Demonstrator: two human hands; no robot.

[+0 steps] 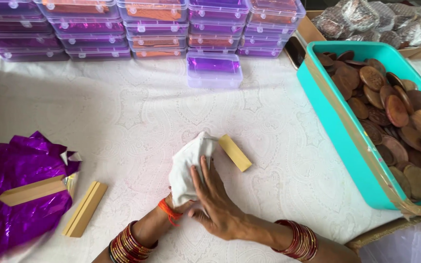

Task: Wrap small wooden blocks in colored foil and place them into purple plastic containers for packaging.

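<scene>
wooden block (235,152) | long axis 10-to-4 o'clock | left hand (179,204) grip clenched inside white cloth (187,163) | right hand (214,197) grip released, flat on cloth

White cloth (187,168) over a pale tan wooden block (235,153), all on a white tablecloth (137,117) with a faint paisley lace pattern. Shiny purple foil (15,195) sits crumpled at one side, clear boxes (157,27) lined purple and orange at the back. Turquoise tub (339,131) holds reddish-brown wooden discs (395,112), and there are red and gold bangles (300,239) at the wrists
</scene>
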